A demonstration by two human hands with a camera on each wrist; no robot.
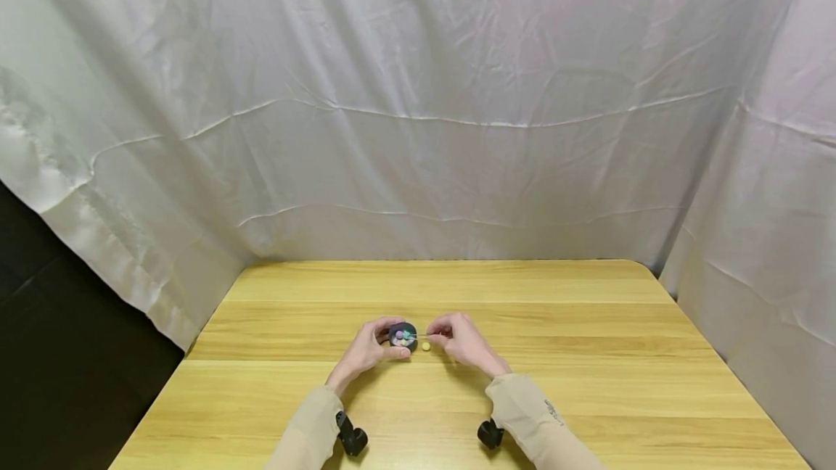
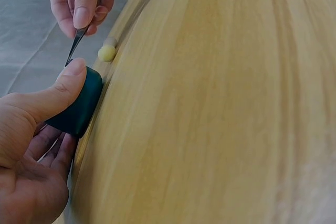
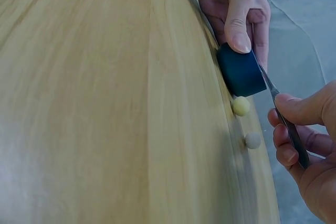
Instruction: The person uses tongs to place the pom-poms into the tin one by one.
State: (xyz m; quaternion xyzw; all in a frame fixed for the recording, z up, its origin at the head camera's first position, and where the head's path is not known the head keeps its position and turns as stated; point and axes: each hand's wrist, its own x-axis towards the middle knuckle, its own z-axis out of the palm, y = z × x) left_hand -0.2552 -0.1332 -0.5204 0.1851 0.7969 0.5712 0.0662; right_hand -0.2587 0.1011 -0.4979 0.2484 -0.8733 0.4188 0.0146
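My left hand [image 1: 366, 348] holds a small dark round bowl [image 3: 239, 72] from its left side, thumb at the near rim and fingers round the far side. Inside the bowl lie several small coloured balls [image 1: 399, 335], purple and teal among them. My right hand [image 1: 462, 341] pinches a pair of metal tweezers [image 3: 272, 91] between thumb and fingers. The tweezers point left, with their tips over the bowl's opening; in both wrist views the tips are hidden behind the rim. A yellow ball [image 3: 241, 106] sits on the table just right of the bowl, and a whitish ball [image 3: 252, 140] lies near it.
The wooden table [image 1: 555, 310] spreads out on all sides of the hands. Pale grey curtains [image 1: 418, 165] hang behind it and along the sides. Black camera mounts [image 1: 353, 441] are strapped at both wrists, over beige sleeves [image 1: 529, 408].
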